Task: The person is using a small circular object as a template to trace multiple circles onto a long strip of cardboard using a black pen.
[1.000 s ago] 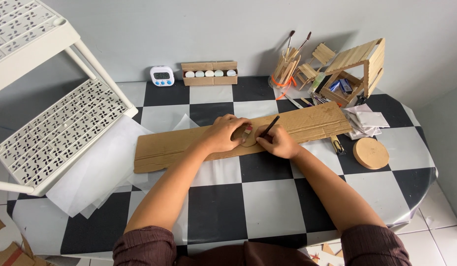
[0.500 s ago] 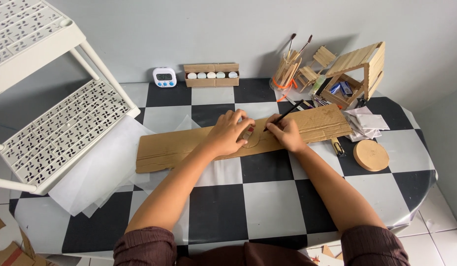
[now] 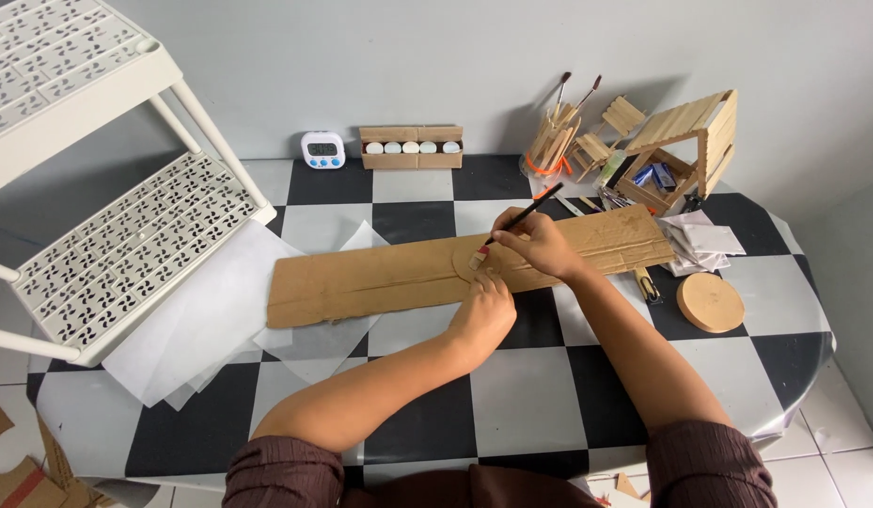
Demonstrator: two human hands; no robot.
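Observation:
A long brown cardboard strip (image 3: pixel 361 280) lies across the checkered table (image 3: pixel 530 395). A round cardboard disc (image 3: pixel 467 266) rests on it near the middle. My right hand (image 3: pixel 540 246) grips a thin black paintbrush (image 3: pixel 521 218), its bristle tip touching the disc. My left hand (image 3: pixel 485 313) sits just below, fingers curled, pressing on the strip's near edge beside the disc.
A round wooden disc (image 3: pixel 710 301) lies at the right. At the back stand a jar of sticks and brushes (image 3: pixel 547 150), a stick-built little house (image 3: pixel 685 150), a small white timer (image 3: pixel 322 150) and a cardboard tray of paint pots (image 3: pixel 411 148). White paper sheets (image 3: pixel 206 315) and a white rack (image 3: pixel 117 254) are at the left.
My left hand has slid off the disc toward me to the strip's near edge. My right hand has tilted the brush, so that its tip is on the disc.

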